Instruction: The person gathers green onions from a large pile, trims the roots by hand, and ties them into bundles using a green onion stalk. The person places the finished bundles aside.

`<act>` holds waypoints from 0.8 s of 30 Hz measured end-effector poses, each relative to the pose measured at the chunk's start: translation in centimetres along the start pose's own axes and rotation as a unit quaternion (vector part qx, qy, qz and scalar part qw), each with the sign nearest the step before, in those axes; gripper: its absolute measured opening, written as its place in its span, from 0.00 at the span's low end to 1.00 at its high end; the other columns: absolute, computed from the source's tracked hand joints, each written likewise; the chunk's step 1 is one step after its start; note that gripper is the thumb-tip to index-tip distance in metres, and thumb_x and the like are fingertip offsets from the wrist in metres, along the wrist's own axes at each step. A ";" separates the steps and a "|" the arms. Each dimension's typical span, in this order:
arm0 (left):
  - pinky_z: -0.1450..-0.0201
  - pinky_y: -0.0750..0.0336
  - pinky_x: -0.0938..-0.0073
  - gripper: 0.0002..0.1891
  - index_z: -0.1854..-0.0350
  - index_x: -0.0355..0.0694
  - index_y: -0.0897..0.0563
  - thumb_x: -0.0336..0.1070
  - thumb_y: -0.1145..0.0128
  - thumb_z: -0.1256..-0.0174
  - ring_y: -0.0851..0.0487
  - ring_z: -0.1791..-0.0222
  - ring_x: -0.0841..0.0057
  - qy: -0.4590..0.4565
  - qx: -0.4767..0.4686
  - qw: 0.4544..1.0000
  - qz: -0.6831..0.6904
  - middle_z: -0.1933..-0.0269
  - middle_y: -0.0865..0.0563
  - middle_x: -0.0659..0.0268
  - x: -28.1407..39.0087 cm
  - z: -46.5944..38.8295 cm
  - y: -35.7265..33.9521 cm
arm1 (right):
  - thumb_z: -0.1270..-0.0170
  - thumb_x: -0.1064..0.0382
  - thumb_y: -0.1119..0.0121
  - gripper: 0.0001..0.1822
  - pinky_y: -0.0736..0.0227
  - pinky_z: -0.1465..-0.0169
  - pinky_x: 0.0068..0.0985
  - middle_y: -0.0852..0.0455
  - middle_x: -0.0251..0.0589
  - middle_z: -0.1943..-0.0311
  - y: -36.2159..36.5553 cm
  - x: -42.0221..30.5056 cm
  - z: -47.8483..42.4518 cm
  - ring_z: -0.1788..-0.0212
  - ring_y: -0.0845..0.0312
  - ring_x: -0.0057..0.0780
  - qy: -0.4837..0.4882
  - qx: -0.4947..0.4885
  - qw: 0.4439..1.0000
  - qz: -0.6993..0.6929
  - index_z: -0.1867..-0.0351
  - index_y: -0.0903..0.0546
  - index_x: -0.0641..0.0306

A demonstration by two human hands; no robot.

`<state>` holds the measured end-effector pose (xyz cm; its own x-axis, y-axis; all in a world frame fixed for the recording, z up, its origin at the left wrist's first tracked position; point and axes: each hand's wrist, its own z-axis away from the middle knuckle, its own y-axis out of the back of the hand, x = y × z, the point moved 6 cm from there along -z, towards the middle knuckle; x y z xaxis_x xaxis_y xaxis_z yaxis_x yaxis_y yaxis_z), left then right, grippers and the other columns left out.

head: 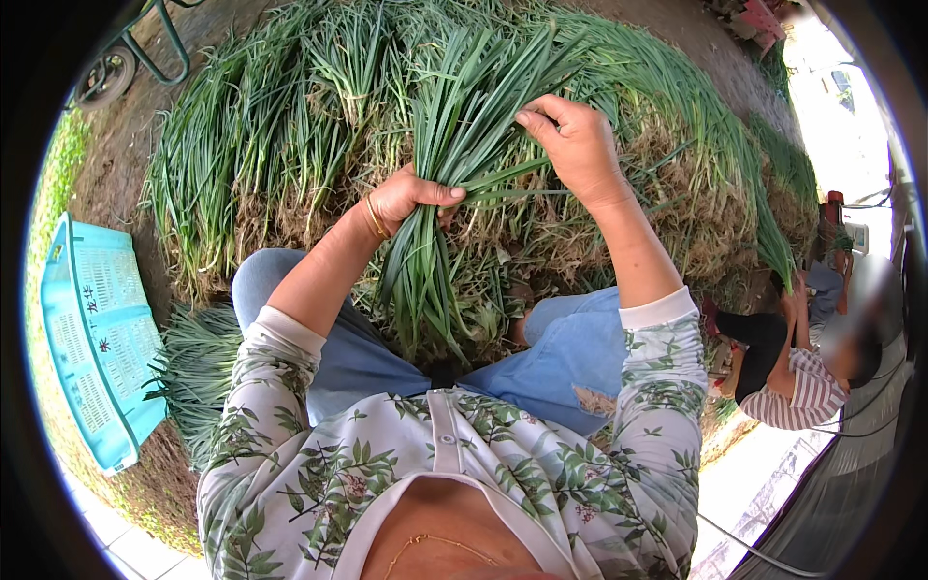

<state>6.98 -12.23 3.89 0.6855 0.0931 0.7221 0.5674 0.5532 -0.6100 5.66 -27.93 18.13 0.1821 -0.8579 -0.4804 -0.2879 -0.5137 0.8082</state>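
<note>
My left hand [412, 196] grips a thick bundle of long green leaves, probably Chinese chives or scallions [464, 138], around its middle. Its thumb lies across the front. The leaves fan out above the fist, and a tail of leaves hangs below it between my knees. To the right of the bundle's upper part is my right hand [576, 145], with thumb and forefinger bent close together near the leaves. Two or so loose leaves [507, 177] stick out sideways from the bundle towards my right wrist. Whether the right fingers pinch a leaf cannot be made out.
Rooted green plants [254, 152] lie heaped before me, with more piled at right [696, 145]. A leafy bundle [199, 377] rests beside my left knee, near a turquoise plastic crate [101, 341]. A wheel [105, 76] stands at upper left. Another person [794, 384] sits at right, handling plants.
</note>
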 end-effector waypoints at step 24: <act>0.77 0.27 0.78 0.13 0.62 0.36 0.20 0.26 0.34 0.51 0.23 0.80 0.80 -0.015 0.089 0.994 -0.057 0.74 0.19 0.67 0.9 0.0 0.4 | 0.38 0.57 0.43 0.09 0.28 0.51 0.31 0.16 0.37 0.63 6.3 4.4 0.4 0.56 0.24 0.30 -0.122 0.188 0.975 -0.007 0.67 0.18 0.58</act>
<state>7.87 -11.95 4.31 0.6058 0.0457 0.7943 0.5491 0.6985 -0.4590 4.30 -34.96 20.97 -0.0275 -0.8037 -0.5943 -0.6191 -0.4531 0.6414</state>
